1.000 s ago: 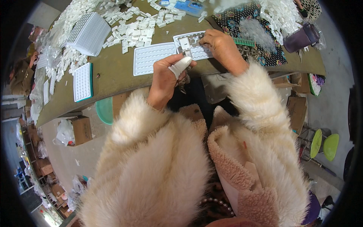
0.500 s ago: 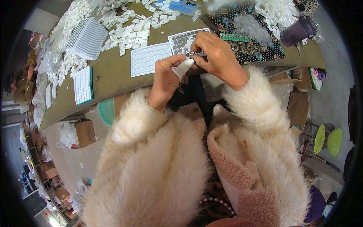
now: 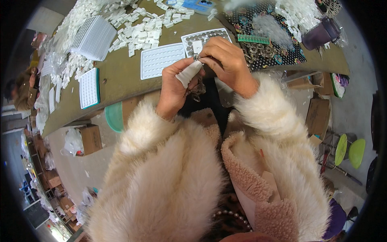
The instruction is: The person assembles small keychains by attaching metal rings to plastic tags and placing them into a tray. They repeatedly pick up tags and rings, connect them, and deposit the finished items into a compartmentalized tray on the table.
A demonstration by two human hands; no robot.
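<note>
Near the top middle of the frame, the left hand (image 3: 175,82) is closed on dark metal bits (image 3: 196,90). The right hand (image 3: 227,64) bends its fingers to meet it at 1 small metal piece (image 3: 196,57); I can't tell if they pinch it. The white tray (image 3: 184,41) lies just above, long side left to right, nearer the right hand.

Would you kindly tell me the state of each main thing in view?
Left hand: closed on dangling metallic pieces, thumb covered white
Right hand: fingertips at left thumb, grip hidden
White tray: holding round grey pieces
Neighbouring tray: lying flat
Tray block: stacked together
Small white pieces: loose, scattered
Purple bottle: lidded
</note>
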